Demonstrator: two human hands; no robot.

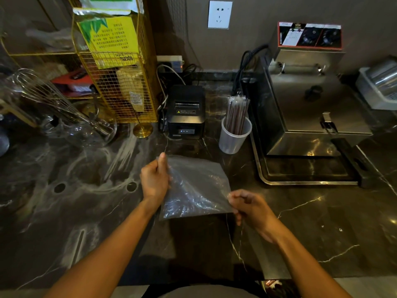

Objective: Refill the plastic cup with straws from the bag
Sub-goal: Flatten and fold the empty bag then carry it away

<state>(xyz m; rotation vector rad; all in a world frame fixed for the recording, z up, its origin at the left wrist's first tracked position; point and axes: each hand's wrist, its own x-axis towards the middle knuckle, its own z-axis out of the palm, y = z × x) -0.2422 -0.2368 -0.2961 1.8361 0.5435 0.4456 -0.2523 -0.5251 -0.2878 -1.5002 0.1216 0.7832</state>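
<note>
A clear plastic bag (194, 187) is stretched flat between my hands above the dark marble counter. It looks empty of straws. My left hand (155, 179) pinches its upper left edge, and my right hand (247, 206) pinches its lower right corner. Behind the bag, a translucent plastic cup (233, 140) stands upright on the counter. A bundle of dark, wrapped straws (237, 114) sticks up out of the cup, leaning slightly to the right.
A black receipt printer (185, 111) sits left of the cup. A steel fryer (305, 100) on a metal tray (305, 181) stands close to the cup's right. A yellow wire rack (120, 67), glass jugs and whisks (64, 108) fill the back left.
</note>
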